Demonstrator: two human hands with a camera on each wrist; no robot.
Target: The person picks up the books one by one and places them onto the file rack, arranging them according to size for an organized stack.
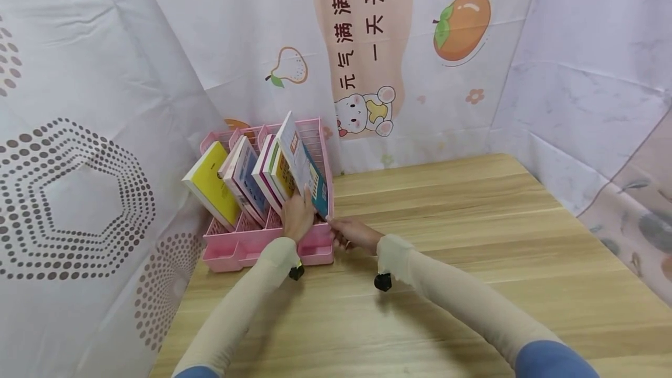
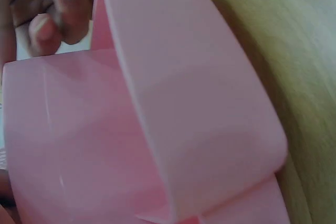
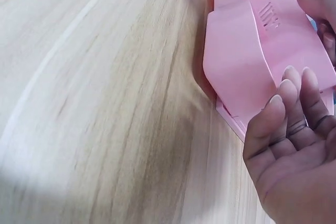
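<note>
A pink desktop book rack (image 1: 262,244) holds leaning books in its compartments. My left hand (image 1: 297,214) grips the lower end of a white book (image 1: 291,147) in the right-hand compartment, its thumb along the spine. To the right of that book leans a teal book (image 1: 317,191). At the rack's front right corner my right hand (image 1: 357,233) holds the rim with its fingertips, close to the teal book's lower corner. The right wrist view shows its fingers (image 3: 266,121) half curled beside the front tray, with the thumb hidden. The left wrist view mostly shows the tray (image 2: 194,93).
Further left in the rack stand a yellow book (image 1: 212,179), a blue-covered book (image 1: 251,182) and several thinner ones. The wooden table (image 1: 446,220) extends to the right. Printed cloth (image 1: 446,104) hangs behind the rack and along both sides.
</note>
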